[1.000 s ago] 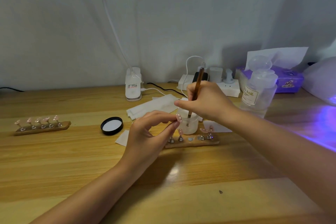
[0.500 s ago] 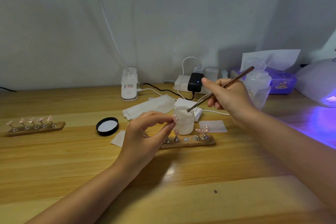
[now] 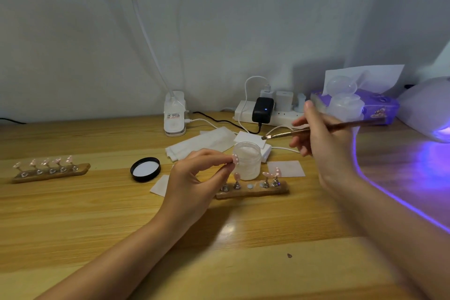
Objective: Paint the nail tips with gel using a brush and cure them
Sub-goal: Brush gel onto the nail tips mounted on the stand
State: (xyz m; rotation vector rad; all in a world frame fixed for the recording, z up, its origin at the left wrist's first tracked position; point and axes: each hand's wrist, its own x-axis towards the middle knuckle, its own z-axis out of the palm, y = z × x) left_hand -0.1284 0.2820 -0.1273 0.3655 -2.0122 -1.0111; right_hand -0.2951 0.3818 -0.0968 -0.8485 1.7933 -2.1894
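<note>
My left hand (image 3: 194, 178) pinches a pink nail tip (image 3: 235, 159) between thumb and forefinger, just left of the open gel jar (image 3: 247, 163). My right hand (image 3: 321, 139) grips a brown brush (image 3: 316, 130) that lies nearly level, its tip above and to the right of the jar. In front of the jar lies a wooden holder (image 3: 253, 191) with metal stands, some bearing pink tips. A second holder (image 3: 51, 170) with several pink tips lies at the far left. The curing lamp (image 3: 428, 109) glows violet at the right edge.
The jar's black lid (image 3: 145, 169) lies left of my left hand. White wipes (image 3: 202, 143) and a small white pad (image 3: 286, 168) lie around the jar. A power strip with chargers (image 3: 265, 109), a lamp base (image 3: 174, 114), a pump bottle (image 3: 344, 102) and a tissue box (image 3: 379, 105) line the back.
My right hand lifted the brush out of the jar and swung it up and to the right, turning it from upright to nearly level. My left hand kept its pinch.
</note>
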